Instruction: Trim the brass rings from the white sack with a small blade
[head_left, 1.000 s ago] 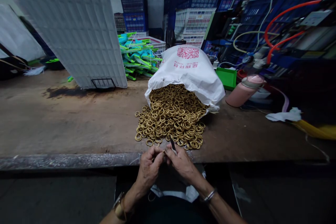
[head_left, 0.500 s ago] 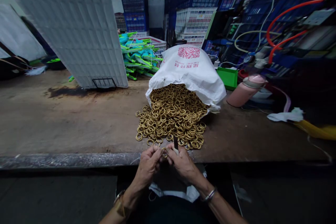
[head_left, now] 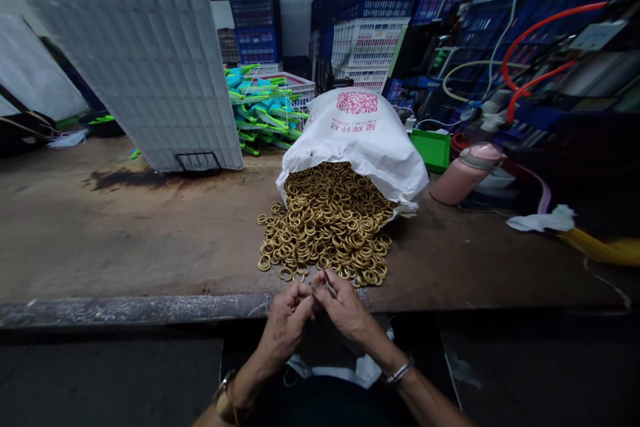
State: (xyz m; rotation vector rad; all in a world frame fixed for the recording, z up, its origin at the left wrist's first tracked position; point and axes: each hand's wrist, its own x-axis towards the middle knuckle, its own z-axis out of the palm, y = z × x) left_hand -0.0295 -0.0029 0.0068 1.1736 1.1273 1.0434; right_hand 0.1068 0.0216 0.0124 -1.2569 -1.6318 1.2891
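My left hand [head_left: 287, 317] is closed in a pinch at the table's front edge, its fingertips meeting those of my right hand. A gold-coloured ring is pinched there, mostly hidden by the fingers. In my right hand [head_left: 345, 307] is a small knife [head_left: 329, 282] with a dark, narrow blade, held between thumb and fingers. Just beyond both hands lies a heap of gold-coloured rings [head_left: 325, 233], spilling from the mouth of a white woven sack [head_left: 357, 137] that lies on its side with red print on top.
The brown worktable [head_left: 150, 233] runs across the view. A tall white panel [head_left: 165, 60] leans at left, beside green and blue plastic pieces [head_left: 265, 110]. A pink bottle [head_left: 465, 177] and a green tray [head_left: 431, 149] stand right of the sack. Stacked crates [head_left: 370, 43] fill the back.
The blade in my right hand has tipped from upright to slanted, pointing up and left. My fingers have closed further over the ring, which showed more clearly before. The heap looks unchanged.
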